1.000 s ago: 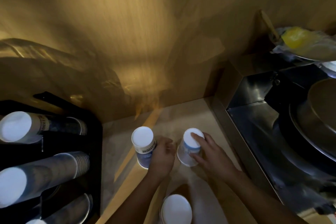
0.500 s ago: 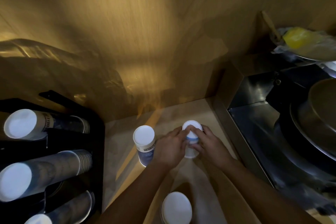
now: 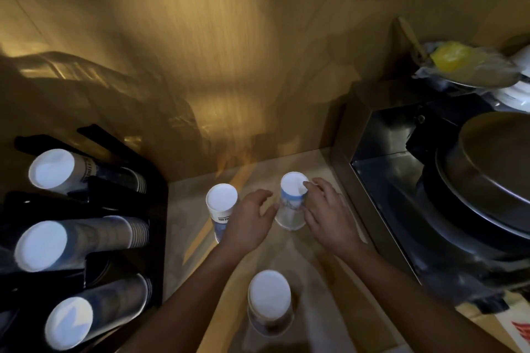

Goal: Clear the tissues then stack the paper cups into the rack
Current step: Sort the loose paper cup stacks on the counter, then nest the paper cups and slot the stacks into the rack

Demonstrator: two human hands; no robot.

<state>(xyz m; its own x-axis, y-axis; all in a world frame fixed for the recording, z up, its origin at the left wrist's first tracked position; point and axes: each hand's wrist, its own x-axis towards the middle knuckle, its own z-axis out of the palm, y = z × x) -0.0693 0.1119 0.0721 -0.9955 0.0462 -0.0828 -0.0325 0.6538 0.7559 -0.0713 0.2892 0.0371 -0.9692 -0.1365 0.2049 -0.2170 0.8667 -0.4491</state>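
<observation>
Three upside-down paper cups or cup stacks stand on the beige counter (image 3: 321,281). My right hand (image 3: 327,212) grips the right-hand cup (image 3: 291,203), fingers on its top and side. My left hand (image 3: 249,221) is open, fingers spread, between that cup and the left cup stack (image 3: 220,203), touching neither clearly. A third cup stack (image 3: 269,304) stands nearer me, between my forearms. The black cup rack (image 3: 155,209) at the left holds three long stacks (image 3: 80,241) lying with their bases toward me. No tissues are in view.
A wooden wall rises behind the counter. To the right, a steel-lined recess (image 3: 384,157) holds a large round metal pan (image 3: 493,163). A plate with a yellow item in plastic wrap (image 3: 459,63) sits at the upper right.
My left hand has come off the right-hand cup and opened, moving slightly left. My right hand stays on the cup, which now shows more of its side.
</observation>
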